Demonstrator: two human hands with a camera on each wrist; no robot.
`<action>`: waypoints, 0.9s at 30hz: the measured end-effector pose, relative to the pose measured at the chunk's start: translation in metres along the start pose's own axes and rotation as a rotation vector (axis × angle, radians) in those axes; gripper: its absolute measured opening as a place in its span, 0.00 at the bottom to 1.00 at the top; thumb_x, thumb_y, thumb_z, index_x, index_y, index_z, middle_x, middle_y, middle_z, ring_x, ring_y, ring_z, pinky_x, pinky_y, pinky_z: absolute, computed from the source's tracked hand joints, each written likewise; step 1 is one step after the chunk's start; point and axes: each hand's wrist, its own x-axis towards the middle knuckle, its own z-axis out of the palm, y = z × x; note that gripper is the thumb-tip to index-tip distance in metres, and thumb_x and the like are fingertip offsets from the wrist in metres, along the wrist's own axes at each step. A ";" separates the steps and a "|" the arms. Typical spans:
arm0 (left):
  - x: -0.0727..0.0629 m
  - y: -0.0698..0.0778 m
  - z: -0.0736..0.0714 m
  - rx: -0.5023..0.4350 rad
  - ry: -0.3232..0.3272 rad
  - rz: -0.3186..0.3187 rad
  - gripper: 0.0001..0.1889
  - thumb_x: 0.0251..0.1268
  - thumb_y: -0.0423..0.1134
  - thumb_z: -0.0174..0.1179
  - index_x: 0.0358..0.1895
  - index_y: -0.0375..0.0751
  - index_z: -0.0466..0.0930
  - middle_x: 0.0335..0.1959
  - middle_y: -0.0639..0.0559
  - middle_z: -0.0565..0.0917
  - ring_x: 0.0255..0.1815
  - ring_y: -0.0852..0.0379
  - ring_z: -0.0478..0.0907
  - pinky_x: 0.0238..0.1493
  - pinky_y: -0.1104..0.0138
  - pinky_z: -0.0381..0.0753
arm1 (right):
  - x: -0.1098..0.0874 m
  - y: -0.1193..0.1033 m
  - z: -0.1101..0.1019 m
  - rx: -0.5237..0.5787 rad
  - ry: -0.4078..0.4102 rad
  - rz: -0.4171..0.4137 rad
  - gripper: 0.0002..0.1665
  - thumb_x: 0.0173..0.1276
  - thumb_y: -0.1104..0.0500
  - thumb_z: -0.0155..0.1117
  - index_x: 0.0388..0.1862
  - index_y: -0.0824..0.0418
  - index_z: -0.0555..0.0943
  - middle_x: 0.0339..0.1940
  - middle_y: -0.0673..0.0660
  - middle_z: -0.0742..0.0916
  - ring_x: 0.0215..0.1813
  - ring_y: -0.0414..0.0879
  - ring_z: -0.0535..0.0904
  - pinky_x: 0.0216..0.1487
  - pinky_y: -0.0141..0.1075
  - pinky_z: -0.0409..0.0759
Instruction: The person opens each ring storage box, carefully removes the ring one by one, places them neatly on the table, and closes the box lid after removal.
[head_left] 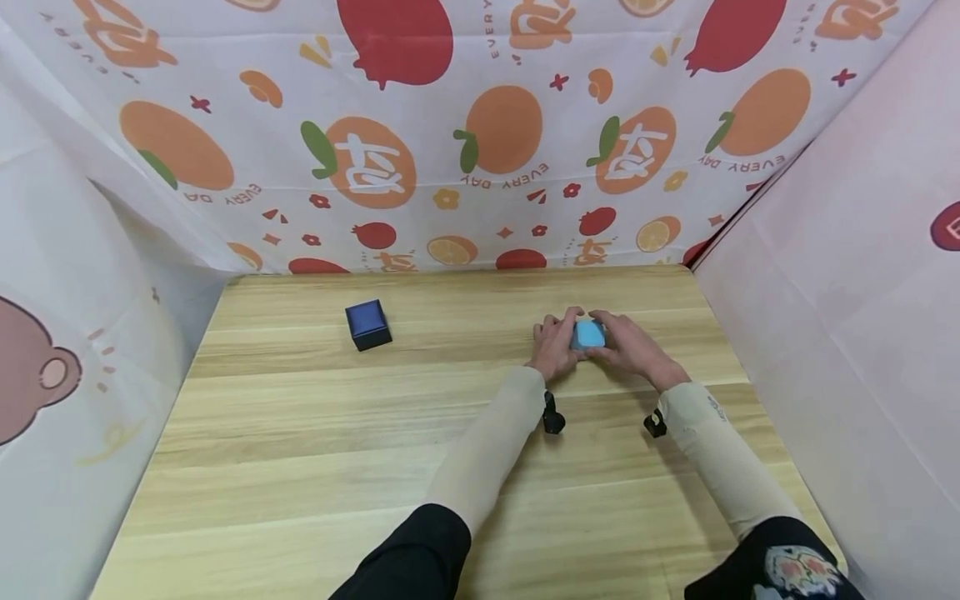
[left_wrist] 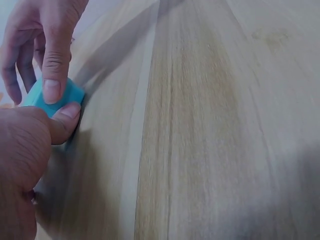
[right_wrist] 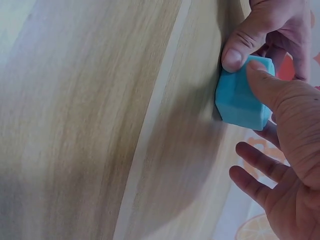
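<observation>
A small light-blue box (head_left: pixel 588 335) with bevelled corners sits on the wooden table, right of the middle. My left hand (head_left: pixel 556 345) grips its left side, the thumb in front and the fingers reaching behind. From the other side my right hand (head_left: pixel 636 343) pinches it, thumb on the near face. In the right wrist view both thumbs press side by side on the light-blue box (right_wrist: pixel 240 100); two fingers of that hand stand away from it. The left wrist view has the box (left_wrist: pixel 75 93) partly hidden by the hands.
A dark blue square box (head_left: pixel 368 324) stands apart on the back left of the wooden table (head_left: pixel 337 467). Behind the table hangs a fruit-printed cloth (head_left: pixel 465 208). Pale cloth walls (head_left: pixel 840 275) close off both sides.
</observation>
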 end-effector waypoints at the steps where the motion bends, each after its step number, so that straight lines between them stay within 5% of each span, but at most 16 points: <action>1: 0.000 0.000 0.000 -0.010 0.004 -0.002 0.40 0.62 0.50 0.72 0.72 0.59 0.56 0.67 0.55 0.79 0.64 0.48 0.70 0.61 0.56 0.64 | 0.000 0.000 0.000 -0.002 0.000 -0.002 0.44 0.68 0.49 0.72 0.77 0.60 0.64 0.64 0.65 0.81 0.64 0.61 0.77 0.62 0.56 0.78; 27: 0.001 -0.001 0.005 -0.080 0.038 -0.042 0.38 0.61 0.49 0.73 0.68 0.56 0.58 0.67 0.54 0.81 0.59 0.49 0.68 0.59 0.56 0.60 | 0.002 -0.001 -0.005 0.045 -0.014 0.020 0.44 0.69 0.49 0.70 0.76 0.61 0.62 0.63 0.67 0.81 0.60 0.59 0.75 0.61 0.56 0.76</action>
